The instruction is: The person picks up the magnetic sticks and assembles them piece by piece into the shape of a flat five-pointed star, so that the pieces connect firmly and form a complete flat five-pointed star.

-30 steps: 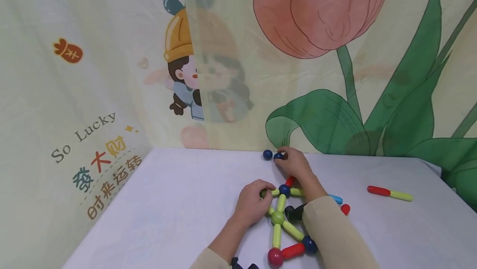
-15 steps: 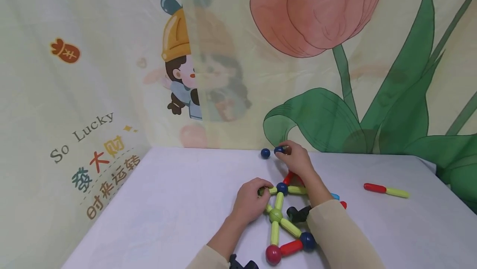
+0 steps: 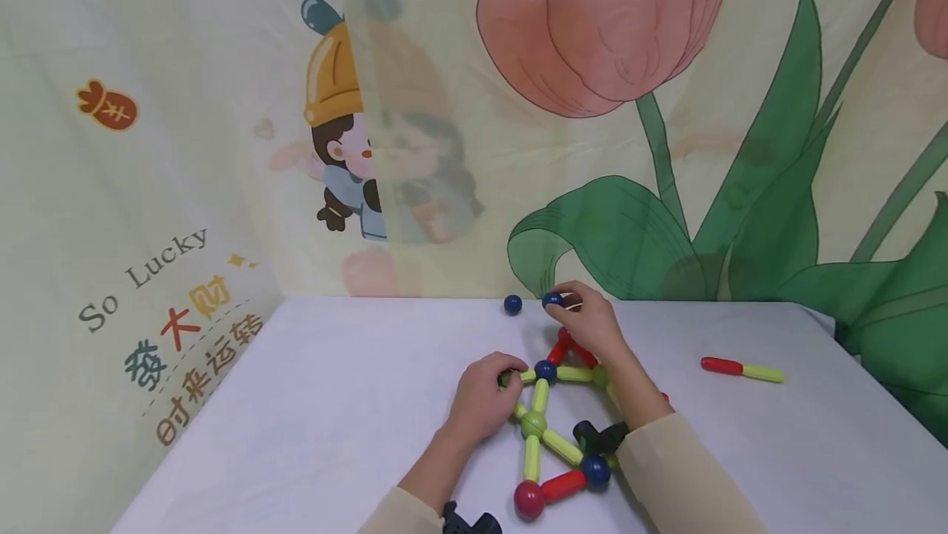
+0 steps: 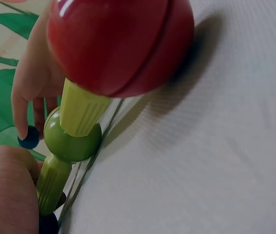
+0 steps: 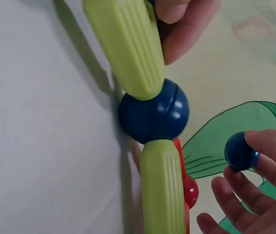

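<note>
My right hand (image 3: 590, 322) pinches a dark blue ball (image 3: 552, 300) between thumb and fingers, above the table's far edge. In the right wrist view that ball (image 5: 242, 151) stays apart from the other pieces. My left hand (image 3: 480, 399) grips a yellow-green stick (image 3: 527, 376) at the left side of a ball-and-stick frame; its fingers partly hide the stick's end. The frame joins a green ball (image 3: 533, 424), a blue ball (image 3: 546, 370), a red ball (image 3: 529, 500), another blue ball (image 3: 595, 472) and several sticks. My right forearm covers part of its right side.
A loose dark blue ball (image 3: 513, 304) lies near the table's back edge. To the right lies a red stick (image 3: 722, 366) end to end with a yellow-green stick (image 3: 764, 373). A printed curtain (image 3: 415, 188) hangs behind the white tabletop (image 3: 333, 402).
My right hand has moved the pinched blue ball away from the loose one, widening the gap. My left hand keeps its place on the frame. The head view has turned slightly right.
</note>
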The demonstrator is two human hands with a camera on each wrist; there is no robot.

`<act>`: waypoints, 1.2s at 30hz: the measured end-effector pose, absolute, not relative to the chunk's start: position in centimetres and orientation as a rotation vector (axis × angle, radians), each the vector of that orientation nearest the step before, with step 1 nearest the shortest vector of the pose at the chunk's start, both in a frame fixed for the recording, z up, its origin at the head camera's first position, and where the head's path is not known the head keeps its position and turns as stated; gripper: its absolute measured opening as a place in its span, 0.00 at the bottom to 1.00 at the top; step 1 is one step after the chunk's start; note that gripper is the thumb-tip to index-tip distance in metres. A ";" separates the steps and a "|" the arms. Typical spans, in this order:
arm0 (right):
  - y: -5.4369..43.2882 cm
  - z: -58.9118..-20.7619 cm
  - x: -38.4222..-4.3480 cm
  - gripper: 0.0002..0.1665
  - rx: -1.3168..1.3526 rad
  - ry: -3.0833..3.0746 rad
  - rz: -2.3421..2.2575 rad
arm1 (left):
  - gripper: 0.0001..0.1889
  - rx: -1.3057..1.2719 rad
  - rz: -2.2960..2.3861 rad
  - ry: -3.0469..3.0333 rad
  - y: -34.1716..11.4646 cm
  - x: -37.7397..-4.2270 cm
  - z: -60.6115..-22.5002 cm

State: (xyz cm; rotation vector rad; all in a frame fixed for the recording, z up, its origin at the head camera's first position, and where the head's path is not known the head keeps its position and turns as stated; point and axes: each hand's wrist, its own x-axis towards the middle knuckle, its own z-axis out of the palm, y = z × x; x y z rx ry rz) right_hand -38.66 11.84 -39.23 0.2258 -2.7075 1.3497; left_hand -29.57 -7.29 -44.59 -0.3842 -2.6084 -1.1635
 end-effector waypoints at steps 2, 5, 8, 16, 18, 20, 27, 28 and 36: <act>12.1 -39.1 -38.3 0.26 0.224 -2.699 1.359 | 0.12 -0.382 -1.167 -2.610 -7.3 -29.5 -44.6; 12.3 -38.7 -37.9 0.26 0.220 -2.691 1.373 | 0.12 -0.383 -1.177 -2.607 -7.2 -29.5 -44.5; 12.5 -38.4 -37.5 0.27 0.206 -2.694 1.385 | 0.12 -0.387 -1.181 -2.608 -7.2 -29.5 -44.6; 12.9 -37.8 -36.1 0.26 0.198 -2.677 1.441 | 0.12 -0.391 -1.179 -2.609 -7.4 -29.5 -44.6; 13.1 -37.8 -35.8 0.26 0.200 -2.678 1.443 | 0.12 -0.388 -1.182 -2.611 -7.4 -29.5 -44.5; 13.3 -37.8 -35.6 0.27 0.204 -2.683 1.442 | 0.12 -0.384 -1.179 -2.614 -7.3 -29.5 -44.5; 14.1 -37.3 -35.0 0.27 0.237 -2.702 1.431 | 0.12 -0.381 -1.180 -2.618 -7.4 -29.6 -44.3; 14.2 -37.2 -34.9 0.27 0.246 -2.701 1.434 | 0.12 -0.387 -1.173 -2.612 -7.4 -29.6 -44.2; 15.0 -37.8 -34.1 0.26 0.259 -2.716 1.405 | 0.12 -0.389 -1.180 -2.609 -7.4 -29.4 -44.3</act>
